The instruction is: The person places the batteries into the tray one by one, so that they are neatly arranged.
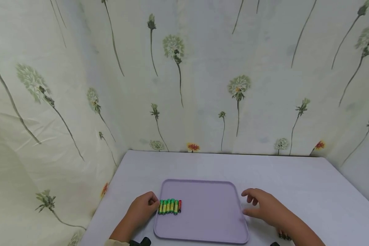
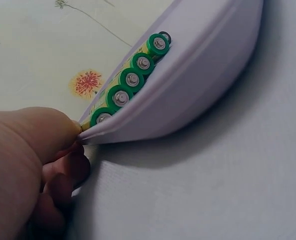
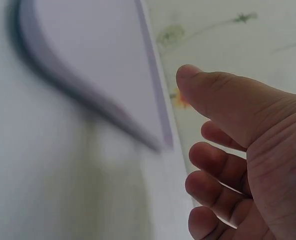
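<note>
A lilac tray (image 1: pixel 209 212) lies on the white table. Near its left rim, several green-and-yellow batteries (image 1: pixel 168 206) stand side by side in a row, with one red battery (image 1: pixel 179 206) at the row's right end. My left hand (image 1: pixel 142 209) pinches the tray's left rim beside the row; in the left wrist view its thumb (image 2: pixel 53 127) presses on the rim and the other fingers are curled below. Just off the tray's right rim, my right hand (image 1: pixel 265 208) hovers with loosely bent, parted fingers, holding nothing.
More batteries (image 1: pixel 283 235) lie on the table by my right forearm, partly hidden by it. Cloth with a dandelion print (image 1: pixel 203 85) hangs behind and to the left of the table (image 1: pixel 221 165). A dark object (image 1: pixel 146 241) shows at my left wrist.
</note>
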A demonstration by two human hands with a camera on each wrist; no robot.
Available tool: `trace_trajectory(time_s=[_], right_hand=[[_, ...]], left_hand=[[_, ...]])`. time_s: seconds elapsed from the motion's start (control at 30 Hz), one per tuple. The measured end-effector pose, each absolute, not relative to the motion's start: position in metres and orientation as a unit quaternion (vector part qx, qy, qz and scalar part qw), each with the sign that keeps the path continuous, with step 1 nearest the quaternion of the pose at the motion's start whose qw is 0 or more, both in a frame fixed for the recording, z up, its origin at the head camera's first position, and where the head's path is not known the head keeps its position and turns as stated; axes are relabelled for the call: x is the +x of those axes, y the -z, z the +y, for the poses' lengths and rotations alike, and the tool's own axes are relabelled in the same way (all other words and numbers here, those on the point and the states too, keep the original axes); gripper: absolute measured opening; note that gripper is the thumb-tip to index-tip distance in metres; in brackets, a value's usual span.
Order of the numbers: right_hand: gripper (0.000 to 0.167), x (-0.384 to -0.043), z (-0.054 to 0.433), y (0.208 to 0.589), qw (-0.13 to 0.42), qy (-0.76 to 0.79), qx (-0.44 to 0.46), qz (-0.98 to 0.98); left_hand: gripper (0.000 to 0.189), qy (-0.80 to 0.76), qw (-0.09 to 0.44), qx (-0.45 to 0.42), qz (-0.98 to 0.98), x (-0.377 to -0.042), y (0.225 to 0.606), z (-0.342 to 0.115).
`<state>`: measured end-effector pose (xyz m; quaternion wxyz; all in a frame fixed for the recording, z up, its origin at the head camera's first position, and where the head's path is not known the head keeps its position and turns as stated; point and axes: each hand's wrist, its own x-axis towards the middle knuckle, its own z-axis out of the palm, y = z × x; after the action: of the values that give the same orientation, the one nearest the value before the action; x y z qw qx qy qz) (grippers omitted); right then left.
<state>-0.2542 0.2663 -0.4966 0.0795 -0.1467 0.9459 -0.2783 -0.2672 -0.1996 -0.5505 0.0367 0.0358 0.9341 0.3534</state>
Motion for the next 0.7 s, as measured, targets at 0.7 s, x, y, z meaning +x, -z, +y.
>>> trace_trajectory(time_s=[0.7], right_hand=[[0.083,-0.211,0.394,0.531,0.162,0.177,-0.014,0.971]], left_hand=[[0.013,-0.350,0.028,0.044,0.935,-0.265,0.549,-0.200]])
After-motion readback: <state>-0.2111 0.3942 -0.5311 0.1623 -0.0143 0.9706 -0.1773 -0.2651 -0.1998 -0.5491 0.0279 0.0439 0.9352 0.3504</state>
